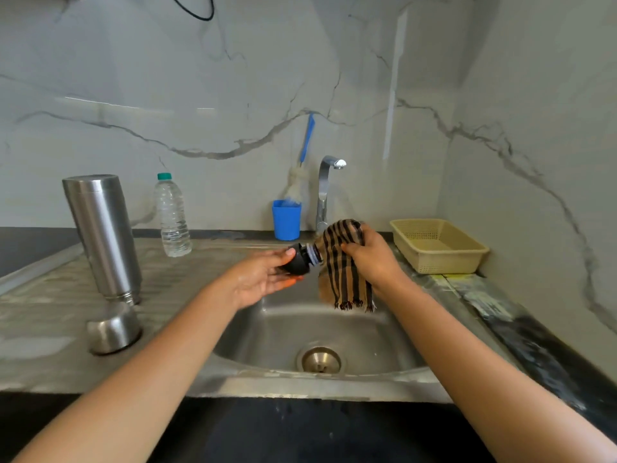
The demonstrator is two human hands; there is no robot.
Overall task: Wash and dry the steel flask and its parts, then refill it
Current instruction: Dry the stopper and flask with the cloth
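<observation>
Steel flask (101,235) stands upside down on the desk (207,262), well out beyond the left hand (260,277), its steel cup (113,329) inverted just beside its mouth. That hand curls its fingers and thumb around the black stopper (298,262) above the sink (267,332). The right hand (374,259), close alongside, clutches a striped cloth (340,272) bunched over the stopper's threaded end.

Far end of stopper (298,263) under cloth (344,275)
</observation>
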